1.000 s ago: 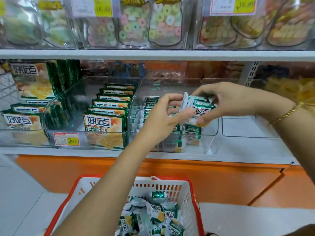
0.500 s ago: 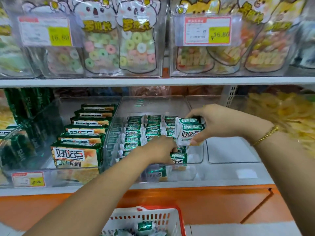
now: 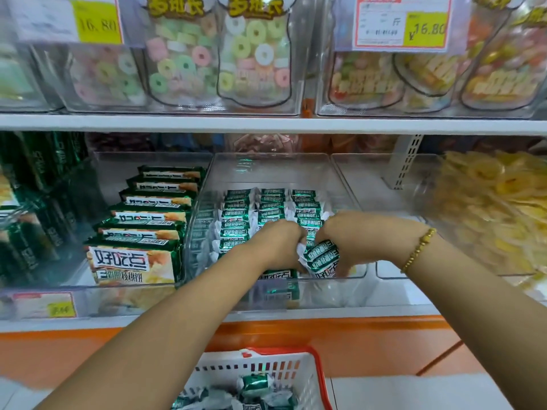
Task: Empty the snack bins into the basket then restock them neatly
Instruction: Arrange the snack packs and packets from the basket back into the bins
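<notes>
Two bare hands reach into the clear plastic bin (image 3: 266, 170) at the middle of the lower shelf, seen from the head camera. The right hand (image 3: 355, 241), with a gold bead bracelet (image 3: 420, 247) on its wrist, curls its fingers round a small stack of green-and-white snack packets (image 3: 322, 258) at the front of that bin. The left hand (image 3: 278, 244) sits just beside it, knuckles up and fingers tucked down among the packets; whether it grips any cannot be told. Behind both hands, three tidy rows of the same small packets (image 3: 266, 202) stand on edge inside the bin. Below the bin, the red-rimmed white plastic basket (image 3: 296, 371) holds a loose heap of green packets (image 3: 254, 386). Left of the bin, larger green biscuit packs (image 3: 133, 261) stand in a row in a neighbouring clear bin. Right of it, a bin holds yellow crisps (image 3: 488, 208). Above it, the upper shelf carries clear bags of pastel ring sweets (image 3: 183, 63) and a yellow price tag (image 3: 402, 22).
</notes>
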